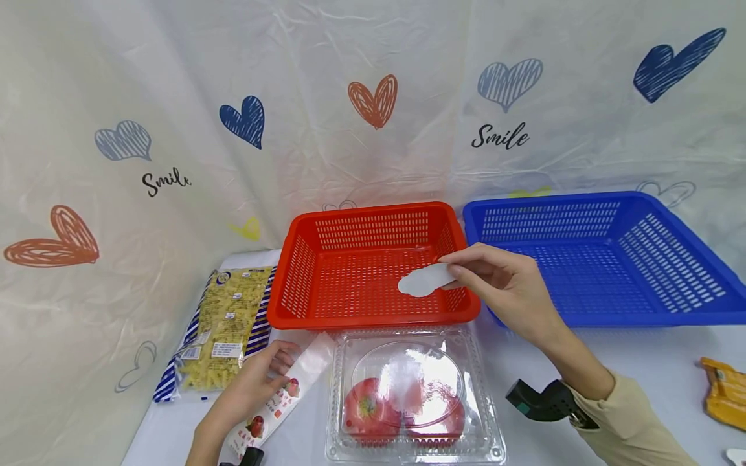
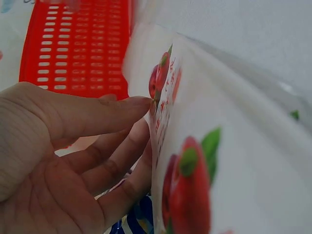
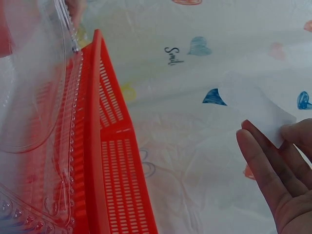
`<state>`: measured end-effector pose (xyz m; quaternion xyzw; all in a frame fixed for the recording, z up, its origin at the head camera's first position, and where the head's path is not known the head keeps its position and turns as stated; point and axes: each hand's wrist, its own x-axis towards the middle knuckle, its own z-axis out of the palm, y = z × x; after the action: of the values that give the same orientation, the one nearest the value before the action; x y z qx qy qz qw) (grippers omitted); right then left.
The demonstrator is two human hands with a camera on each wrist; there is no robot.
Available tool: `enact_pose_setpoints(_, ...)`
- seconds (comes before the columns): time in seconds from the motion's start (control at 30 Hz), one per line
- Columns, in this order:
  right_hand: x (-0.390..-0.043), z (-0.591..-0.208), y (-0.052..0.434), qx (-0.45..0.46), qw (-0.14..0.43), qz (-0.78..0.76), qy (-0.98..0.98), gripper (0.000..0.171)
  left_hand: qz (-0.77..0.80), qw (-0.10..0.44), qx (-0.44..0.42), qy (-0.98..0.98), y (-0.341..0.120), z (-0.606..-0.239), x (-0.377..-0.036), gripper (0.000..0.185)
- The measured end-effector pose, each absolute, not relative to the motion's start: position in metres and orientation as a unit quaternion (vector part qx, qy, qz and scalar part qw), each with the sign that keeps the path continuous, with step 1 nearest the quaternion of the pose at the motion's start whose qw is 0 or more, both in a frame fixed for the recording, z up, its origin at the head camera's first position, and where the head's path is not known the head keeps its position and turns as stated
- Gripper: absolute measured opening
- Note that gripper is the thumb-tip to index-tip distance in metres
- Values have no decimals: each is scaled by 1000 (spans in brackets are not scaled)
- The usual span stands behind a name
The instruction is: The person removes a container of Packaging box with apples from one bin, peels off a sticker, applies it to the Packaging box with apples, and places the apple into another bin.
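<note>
My right hand pinches small pale oval sticker over red slotted plastic basket. Left hand pinches long printed tomato label strip, front-left of basket. Clear plastic clamshell with tomatoes sits just before basket. Best: keep pinch light, sticker flat, clear of rim.

Blue basket R of red basket, just beside. Fusilli pasta bag L on tabletop. Yellow packet far R edge. Heart-print backdrop behind.
</note>
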<state>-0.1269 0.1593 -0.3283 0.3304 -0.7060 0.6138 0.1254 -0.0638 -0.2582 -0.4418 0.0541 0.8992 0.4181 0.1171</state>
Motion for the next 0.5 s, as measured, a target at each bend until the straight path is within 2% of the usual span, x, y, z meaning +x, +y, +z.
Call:
enact_pose_setpoints(0.33, -126, -329, 157, 329, 124, 607, -712, 26, 406, 107, 14, 908, -254, -443, -62, 48)
enact_pose_setpoints(0.5, -125, -328, 156, 328, 125, 603, -717, 25, 342, 85, 16, 936, -246, -436, -62, 46)
